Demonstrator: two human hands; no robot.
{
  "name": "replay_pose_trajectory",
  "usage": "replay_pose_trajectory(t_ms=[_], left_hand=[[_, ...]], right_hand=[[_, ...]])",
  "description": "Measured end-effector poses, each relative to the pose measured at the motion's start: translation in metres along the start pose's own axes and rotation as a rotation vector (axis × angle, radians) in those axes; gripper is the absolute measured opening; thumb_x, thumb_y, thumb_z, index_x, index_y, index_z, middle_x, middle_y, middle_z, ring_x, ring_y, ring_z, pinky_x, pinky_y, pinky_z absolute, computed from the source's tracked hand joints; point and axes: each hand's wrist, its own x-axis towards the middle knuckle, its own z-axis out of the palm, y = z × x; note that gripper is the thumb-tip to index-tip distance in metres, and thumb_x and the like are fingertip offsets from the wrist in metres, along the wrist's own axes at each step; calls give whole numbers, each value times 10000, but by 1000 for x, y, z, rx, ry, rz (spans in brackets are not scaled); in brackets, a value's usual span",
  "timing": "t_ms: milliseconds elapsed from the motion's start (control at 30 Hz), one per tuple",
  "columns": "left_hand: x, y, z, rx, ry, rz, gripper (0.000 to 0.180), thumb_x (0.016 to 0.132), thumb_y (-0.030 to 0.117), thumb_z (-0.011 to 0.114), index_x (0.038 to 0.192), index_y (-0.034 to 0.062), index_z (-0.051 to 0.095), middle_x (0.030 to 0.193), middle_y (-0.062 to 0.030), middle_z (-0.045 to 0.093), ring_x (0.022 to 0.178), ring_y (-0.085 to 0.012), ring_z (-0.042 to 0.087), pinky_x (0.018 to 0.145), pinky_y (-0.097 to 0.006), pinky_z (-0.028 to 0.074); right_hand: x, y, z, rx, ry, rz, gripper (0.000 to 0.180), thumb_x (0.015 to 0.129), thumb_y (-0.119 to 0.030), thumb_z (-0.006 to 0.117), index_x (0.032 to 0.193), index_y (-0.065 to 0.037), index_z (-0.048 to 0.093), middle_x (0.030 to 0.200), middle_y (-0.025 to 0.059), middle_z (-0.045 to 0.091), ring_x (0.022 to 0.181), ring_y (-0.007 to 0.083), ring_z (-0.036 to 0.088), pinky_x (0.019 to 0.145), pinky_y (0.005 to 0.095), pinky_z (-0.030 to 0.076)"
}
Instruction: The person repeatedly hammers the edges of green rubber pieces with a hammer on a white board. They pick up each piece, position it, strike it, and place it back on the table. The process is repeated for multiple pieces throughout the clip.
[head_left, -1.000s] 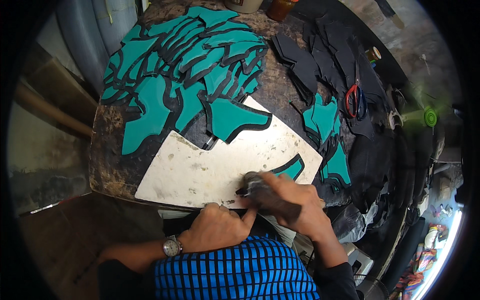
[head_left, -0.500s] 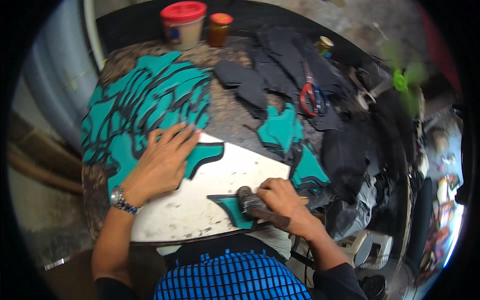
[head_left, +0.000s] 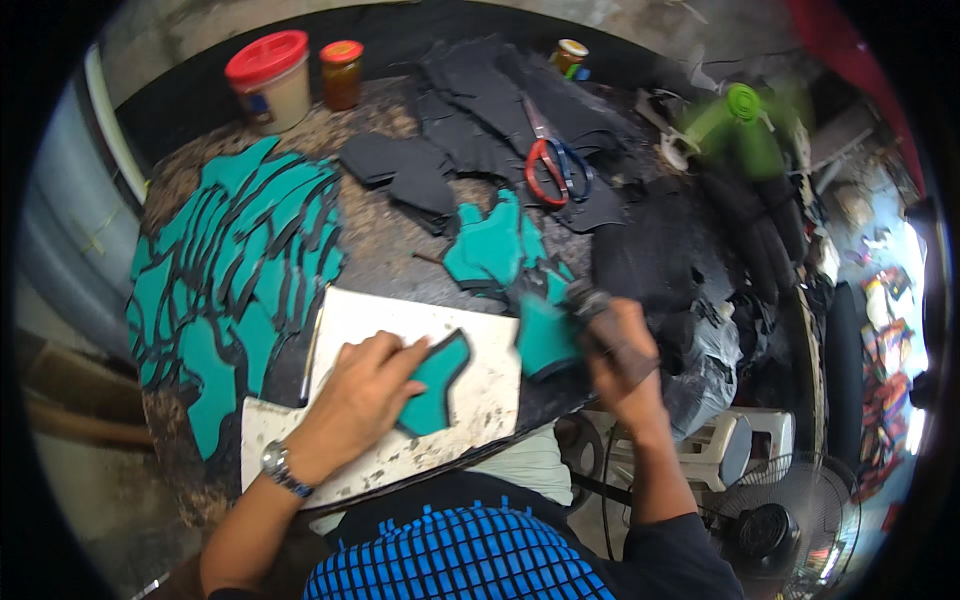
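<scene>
**Left hand pins teal piece on board, right hand lifts a second piece off the edge**

Left hand [head_left: 355, 395] lies flat, fingers spread over a teal cut piece [head_left: 437, 385] on the white cutting board [head_left: 400, 325]. It presses rather than closes around it, likely to keep the piece from sliding on the smooth board.

Right hand [head_left: 620, 350] is clenched around a dark tool [head_left: 590, 305], tool type unclear from blur. A second teal piece [head_left: 545, 338] sits against that hand at the board's right edge; cannot tell if the fingers pinch it too.

Finished teal pieces [head_left: 235, 280] are fanned out left, within easy reach. Black offcuts [head_left: 480, 110] and red-handled scissors [head_left: 545, 165] sit further back, away from the board.
</scene>
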Motion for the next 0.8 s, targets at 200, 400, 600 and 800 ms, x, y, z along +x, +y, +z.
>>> replay_pose_trajectory(t_ms=[200,400,600,800], left_hand=[[-23,5,-5,122,196,-87,495,891,140,725,1330,-48,591,1166,-176,576,1060,-327,572,935,-424,442],[-47,25,21,228,210,-155,557,785,191,836,1253,-48,648,1086,-150,546,954,-272,535,846,-402,422],[-50,37,36,23,277,-246,373,815,158,799,1133,4,678,1081,-109,571,971,-257,539,904,-405,350],[-44,35,38,-15,243,-261,206,883,94,705,1082,49,683,991,-43,609,978,-228,551,920,-401,312]], right_hand=[[-4,-11,-7,78,52,333,343,854,-31,770,1146,31,602,1095,120,598,1020,219,600,919,308,465],[-6,-61,23,388,-294,309,284,902,-146,773,1134,-3,695,1118,138,669,950,238,687,781,320,547],[-2,-83,50,263,-466,227,280,930,-200,723,1168,-62,668,1125,148,653,882,383,713,718,428,580],[-3,-82,54,251,-486,201,236,941,-206,708,1136,-82,662,1077,141,638,861,385,704,704,438,573]])
